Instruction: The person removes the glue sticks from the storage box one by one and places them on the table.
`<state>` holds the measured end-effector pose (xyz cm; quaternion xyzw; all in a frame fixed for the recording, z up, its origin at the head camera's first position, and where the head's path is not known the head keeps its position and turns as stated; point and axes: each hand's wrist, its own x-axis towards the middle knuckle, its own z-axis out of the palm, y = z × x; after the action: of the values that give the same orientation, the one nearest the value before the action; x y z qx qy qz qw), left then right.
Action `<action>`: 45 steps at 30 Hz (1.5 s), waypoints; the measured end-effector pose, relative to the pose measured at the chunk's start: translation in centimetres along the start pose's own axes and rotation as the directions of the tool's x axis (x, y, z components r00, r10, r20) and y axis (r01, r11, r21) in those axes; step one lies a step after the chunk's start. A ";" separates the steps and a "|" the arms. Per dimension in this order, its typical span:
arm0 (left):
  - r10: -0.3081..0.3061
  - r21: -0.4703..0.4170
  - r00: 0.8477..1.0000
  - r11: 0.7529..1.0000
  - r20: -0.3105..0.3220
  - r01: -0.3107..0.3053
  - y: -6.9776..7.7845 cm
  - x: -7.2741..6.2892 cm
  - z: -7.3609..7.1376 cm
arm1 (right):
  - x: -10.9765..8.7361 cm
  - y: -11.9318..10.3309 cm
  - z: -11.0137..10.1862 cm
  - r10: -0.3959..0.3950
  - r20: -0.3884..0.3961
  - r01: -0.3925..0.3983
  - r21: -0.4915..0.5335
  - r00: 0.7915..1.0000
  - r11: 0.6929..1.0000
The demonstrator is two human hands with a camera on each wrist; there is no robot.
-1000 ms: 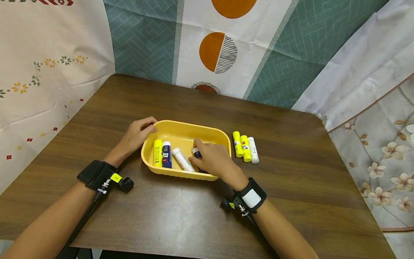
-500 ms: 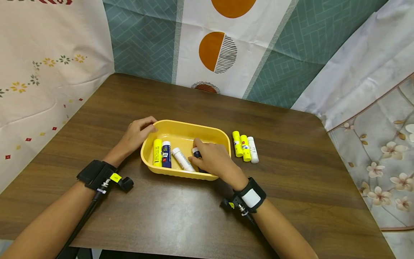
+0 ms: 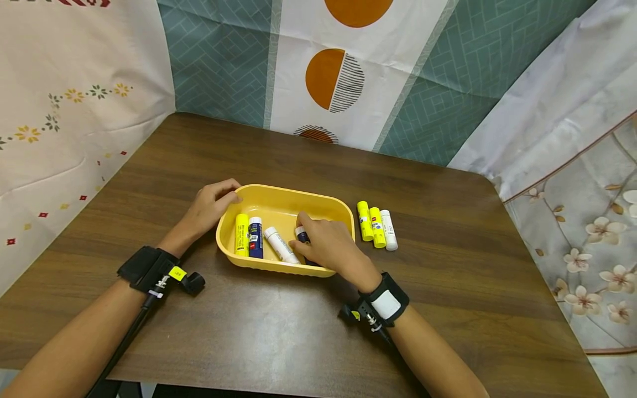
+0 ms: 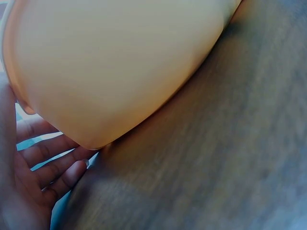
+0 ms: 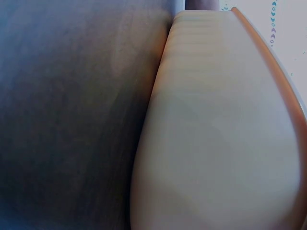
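Note:
A yellow plastic tub (image 3: 318,202) stands on the table. At its left end my left hand (image 3: 209,207) holds it, thumb at the rim and fingers against the outer wall (image 4: 105,76). My right hand (image 3: 330,243) reaches inside at the right end, thumb and finger around a dark blue glue stick (image 3: 302,235) with a white cap; its lower part is mostly hidden by the hand. Also lying in the tub are a yellow glue stick (image 3: 241,235), another dark blue glue stick (image 3: 256,237) and a slanted white glue stick (image 3: 281,245). The right wrist view shows only the tub's outside (image 5: 216,134) and tabletop.
Right of the tub, two yellow glue sticks (image 3: 365,221) (image 3: 377,228) and a white glue stick (image 3: 389,230) lie side by side on the brown wooden table (image 3: 448,265). Patterned cloths (image 3: 219,61) hang behind and along both sides of the table.

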<state>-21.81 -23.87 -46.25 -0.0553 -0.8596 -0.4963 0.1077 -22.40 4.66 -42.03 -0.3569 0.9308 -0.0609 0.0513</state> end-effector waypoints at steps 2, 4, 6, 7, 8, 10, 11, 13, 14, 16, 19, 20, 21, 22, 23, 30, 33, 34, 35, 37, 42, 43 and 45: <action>0.000 0.005 1.000 1.000 -0.001 0.000 0.0 0.0 0.0 | 0.0 0.0 0.0 -0.002 -0.002 0.002 -0.002 1.000 1.000; -0.001 0.007 1.000 1.000 -0.001 0.001 0.0 0.0 0.0 | 0.0 0.0 0.0 -0.003 -0.001 0.003 -0.004 1.000 1.000; -0.002 0.003 1.000 1.000 0.000 0.002 0.0 -0.1 0.0 | 0.0 0.0 0.0 -0.003 -0.002 0.003 -0.006 1.000 1.000; -0.002 0.002 1.000 1.000 -0.001 0.002 0.0 -0.1 0.0 | 0.0 0.0 0.0 -0.003 -0.002 0.003 -0.004 1.000 1.000; -0.003 0.001 1.000 1.000 -0.002 0.003 -0.1 0.0 0.0 | 0.0 0.0 0.0 -0.003 -0.003 0.003 -0.004 1.000 1.000; 0.001 0.004 1.000 1.000 -0.002 -0.001 -0.1 0.0 0.0 | 0.0 0.0 0.0 -0.003 -0.004 0.003 -0.002 1.000 1.000; 0.004 0.007 1.000 1.000 -0.002 -0.004 -0.1 0.0 0.0 | 0.0 0.0 0.0 -0.003 -0.004 0.003 -0.002 1.000 1.000; 0.005 0.011 1.000 1.000 -0.005 -0.005 -0.1 0.0 0.0 | 0.0 0.0 0.0 -0.004 -0.004 0.004 -0.004 1.000 1.000; 0.005 0.013 1.000 1.000 -0.005 -0.005 0.0 0.0 0.0 | 0.0 0.0 0.0 -0.004 -0.002 0.004 -0.006 1.000 1.000; 0.004 0.014 1.000 1.000 -0.007 -0.004 0.0 0.0 0.0 | 0.0 0.0 0.0 -0.003 0.001 0.003 -0.007 1.000 1.000; -0.001 0.010 1.000 1.000 -0.008 0.001 0.0 0.0 0.0 | 0.0 0.0 0.0 -0.001 0.001 0.001 -0.008 1.000 1.000; -0.002 0.009 1.000 1.000 -0.008 0.002 0.0 0.0 0.0 | 0.0 0.0 0.0 -0.002 0.000 0.002 -0.006 1.000 1.000; -0.001 0.009 1.000 1.000 -0.007 0.001 0.0 -0.1 -0.1 | 0.0 0.0 0.0 -0.002 0.000 0.002 -0.006 1.000 1.000; -0.002 0.010 1.000 1.000 -0.007 0.002 0.0 -0.1 -0.1 | 0.0 0.0 0.0 -0.003 -0.001 0.003 -0.007 1.000 1.000; -0.002 0.010 1.000 1.000 -0.007 0.003 0.0 -0.1 -0.1 | 0.0 0.0 0.0 -0.004 -0.001 0.004 -0.005 1.000 1.000; -0.008 0.004 1.000 1.000 -0.011 0.008 0.0 0.0 0.0 | 0.0 0.0 0.0 -0.007 -0.006 0.006 -0.010 1.000 1.000; -0.007 0.003 1.000 1.000 -0.009 0.007 -0.1 0.0 0.1 | 0.0 0.1 0.1 -0.008 -0.009 0.008 -0.010 1.000 1.000; -0.006 0.000 1.000 1.000 -0.010 0.006 -0.1 0.1 0.1 | 0.0 0.1 0.1 -0.009 -0.010 0.009 -0.010 1.000 1.000; -0.004 -0.002 1.000 1.000 -0.010 0.004 -0.1 0.1 0.1 | 0.0 0.1 0.1 -0.010 -0.011 0.010 -0.009 1.000 1.000; -0.004 -0.003 1.000 1.000 -0.008 0.004 -0.1 0.1 0.2 | 0.0 0.1 0.1 -0.011 -0.012 0.011 -0.009 1.000 1.000; 0.003 -0.012 1.000 1.000 0.001 -0.003 0.0 0.0 0.1 | -0.1 0.1 0.1 -0.004 0.000 0.004 -0.003 1.000 1.000; 0.006 -0.012 1.000 1.000 0.001 -0.006 0.0 -0.1 0.0 | -0.1 0.1 0.0 -0.002 0.003 0.002 -0.001 1.000 1.000; 0.009 -0.013 1.000 1.000 0.001 -0.009 0.1 0.0 0.0 | 0.0 0.1 0.0 0.002 0.007 -0.001 -0.003 1.000 1.000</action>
<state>-21.77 -23.83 -46.19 -0.0601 -0.8563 -0.5013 0.1090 -22.42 4.73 -42.04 -0.3565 0.9309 -0.0580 0.0540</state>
